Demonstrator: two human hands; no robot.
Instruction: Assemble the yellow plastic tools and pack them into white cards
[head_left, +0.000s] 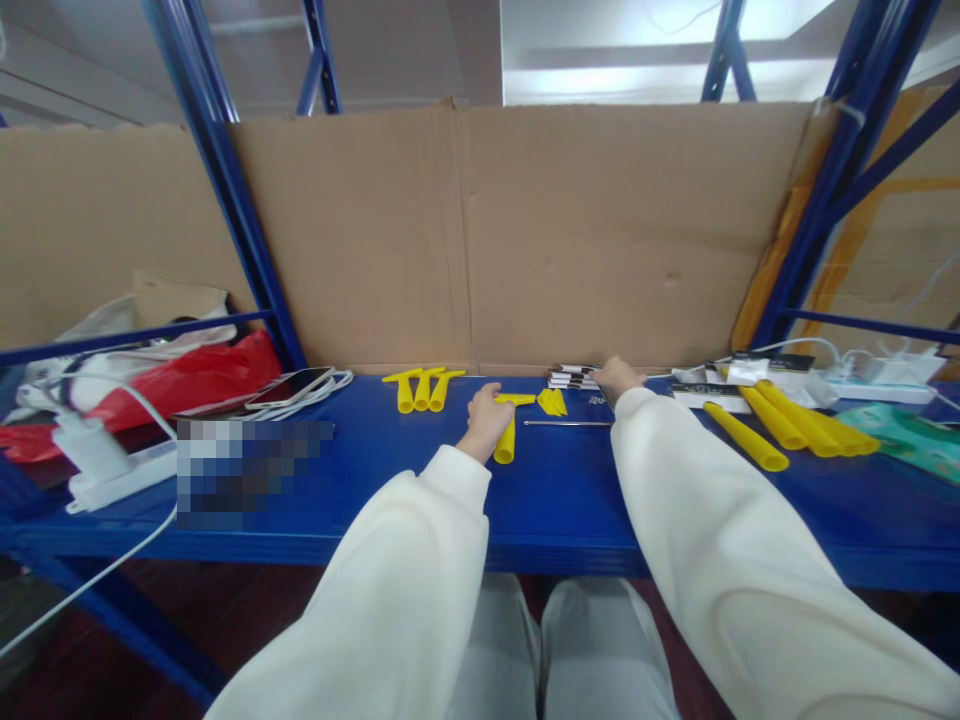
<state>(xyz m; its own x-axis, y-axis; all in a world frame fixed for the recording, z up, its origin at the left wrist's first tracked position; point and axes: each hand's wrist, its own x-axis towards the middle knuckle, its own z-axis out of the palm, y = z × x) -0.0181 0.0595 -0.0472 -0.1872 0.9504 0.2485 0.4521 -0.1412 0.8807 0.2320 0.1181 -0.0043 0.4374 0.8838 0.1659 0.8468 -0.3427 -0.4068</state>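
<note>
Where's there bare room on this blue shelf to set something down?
Bare patches on the blue shelf: in front of the three yellow T-shaped pieces, beside the left sleeve; and between that and the right sleeve, nearer than the metal rod. Crowded: the right end, with yellow tubes and boxes; the left end, with red bag and cables.

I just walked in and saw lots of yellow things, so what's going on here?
Someone in white sleeves is handling things on a blue shelf. The left hand holds a yellow T-shaped piece. The right hand is beside a small black-and-white stack; what it touches is hard to tell. Small yellow pieces and a thin rod lie between the hands. Three more T-shaped pieces lie to the left, and yellow tubes to the right.
</note>
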